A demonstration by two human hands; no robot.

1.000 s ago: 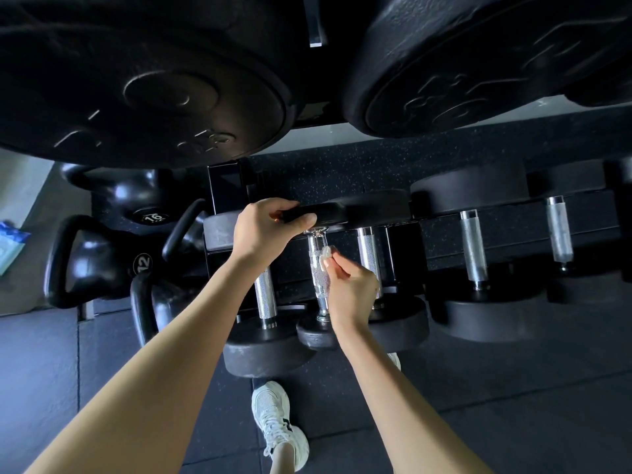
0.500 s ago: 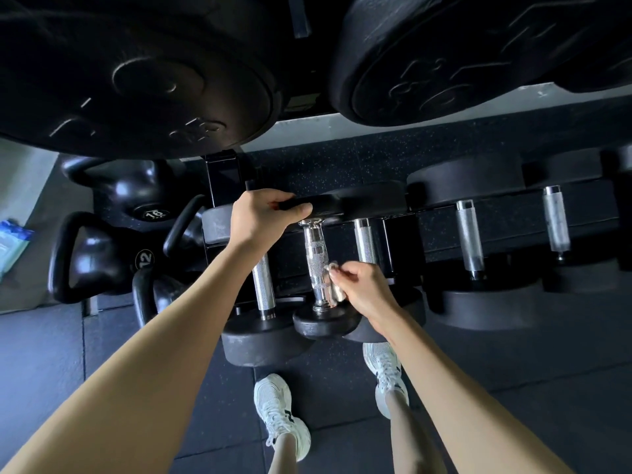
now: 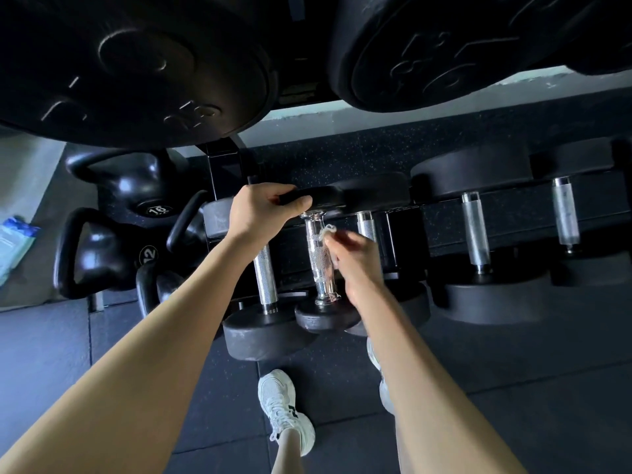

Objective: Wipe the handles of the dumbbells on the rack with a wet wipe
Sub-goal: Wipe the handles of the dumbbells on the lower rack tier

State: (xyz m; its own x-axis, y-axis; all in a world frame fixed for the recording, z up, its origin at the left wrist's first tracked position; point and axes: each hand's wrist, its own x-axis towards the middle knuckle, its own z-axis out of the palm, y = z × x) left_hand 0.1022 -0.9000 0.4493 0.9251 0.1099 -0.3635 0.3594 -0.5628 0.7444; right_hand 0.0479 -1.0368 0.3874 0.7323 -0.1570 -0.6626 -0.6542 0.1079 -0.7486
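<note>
While left hand (image 3: 263,213) grips its far head (image 3: 330,197), right hand (image 3: 355,265) pinches a wipe (image 3: 326,231) against the near-to-far dumbbell handle (image 3: 318,260).

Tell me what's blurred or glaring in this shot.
Head view: the right hand and wipe are motion-blurred; the left hand, gripping the dumbbell head, is sharp; the chrome handle carries bright glare; the discs overhead are dark, with little detail; the wide lens bends straight lines near the edges.

Dumbbells (image 3: 492,302) on black rack (image 3: 516,220)
</note>
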